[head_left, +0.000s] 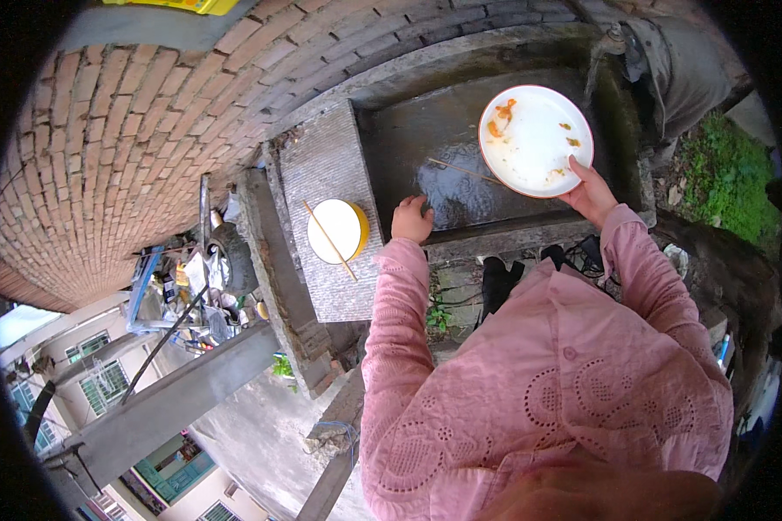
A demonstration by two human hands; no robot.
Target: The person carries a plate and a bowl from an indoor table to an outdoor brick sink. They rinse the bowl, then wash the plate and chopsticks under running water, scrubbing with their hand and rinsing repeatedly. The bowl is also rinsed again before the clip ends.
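My right hand (592,195) grips the near right rim of a round white plate (534,146) with a thin reddish rim, thumb on top. Orange and brown food scraps stick to the plate, which is held over a wet concrete sink (397,130). Above the sink's near edge, left of the plate, is my left hand (412,219), fingers loosely curled, thumb apart, nothing visible in it. A wooden chopstick (459,169) lies in the sink, one end hidden by the plate. Another chopstick (331,242) rests across a yellow bowl (363,231) with a white inside.
The bowl stands on a ribbed grey slab (322,156) at the sink's left end. A tap (609,44) is at the far right corner, near a draped grey cloth (684,71). A brick wall (169,117) runs behind. Clutter and a tyre (233,260) lie left.
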